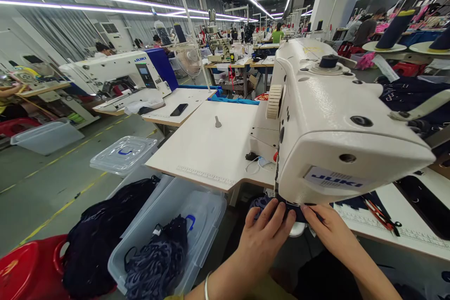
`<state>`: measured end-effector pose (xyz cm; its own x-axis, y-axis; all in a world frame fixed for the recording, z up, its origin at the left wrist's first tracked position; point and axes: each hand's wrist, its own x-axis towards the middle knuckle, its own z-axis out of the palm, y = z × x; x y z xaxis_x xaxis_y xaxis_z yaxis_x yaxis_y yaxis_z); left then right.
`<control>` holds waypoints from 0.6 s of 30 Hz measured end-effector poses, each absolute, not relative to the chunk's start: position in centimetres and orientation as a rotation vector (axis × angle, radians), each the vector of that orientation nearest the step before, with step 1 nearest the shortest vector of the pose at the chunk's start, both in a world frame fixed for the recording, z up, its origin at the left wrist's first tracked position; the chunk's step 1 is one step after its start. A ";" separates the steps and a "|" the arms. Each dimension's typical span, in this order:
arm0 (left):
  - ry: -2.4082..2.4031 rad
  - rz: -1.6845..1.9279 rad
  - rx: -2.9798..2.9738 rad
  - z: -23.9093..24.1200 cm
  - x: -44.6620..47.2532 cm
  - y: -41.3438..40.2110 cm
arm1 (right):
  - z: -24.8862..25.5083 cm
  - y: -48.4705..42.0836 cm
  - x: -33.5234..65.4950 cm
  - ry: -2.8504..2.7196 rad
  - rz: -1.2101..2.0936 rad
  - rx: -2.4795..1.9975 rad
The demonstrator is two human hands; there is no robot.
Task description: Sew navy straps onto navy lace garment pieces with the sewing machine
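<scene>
A white JUKI sewing machine [330,122] stands on a white table [211,145], its head end facing me. Under that head lies a piece of dark navy patterned fabric [293,210]. My left hand [265,234] rests on the fabric from the left, fingers together and pressed flat on it. My right hand [328,229] presses on the same fabric from the right, fingertips at the machine's foot. The needle area is hidden by the machine head.
Clear plastic bins [165,229] with dark fabric stand on the floor at my left, beside a red tub [28,267]. Red-handled scissors [381,215] lie on the table to the right. A phone [178,109] lies on the neighbouring table. Other workers sit farther back.
</scene>
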<state>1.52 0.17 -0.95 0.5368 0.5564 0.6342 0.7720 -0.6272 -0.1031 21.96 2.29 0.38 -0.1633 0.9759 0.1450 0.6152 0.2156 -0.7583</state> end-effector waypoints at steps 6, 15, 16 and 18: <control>-1.115 -0.818 -2.367 -1.5 1.9 0.1 | 0.2 2.4 22.0 -1.860 0.734 -1.508; -1.098 -0.805 -2.379 -1.5 1.8 0.1 | 0.1 2.4 22.0 -1.860 0.754 -1.544; -1.093 -0.809 -2.383 -1.5 1.7 0.1 | 0.1 2.4 22.0 -1.868 0.756 -1.541; -1.087 -0.822 -2.384 -1.5 1.7 0.1 | 0.1 2.3 21.9 -1.872 0.749 -1.544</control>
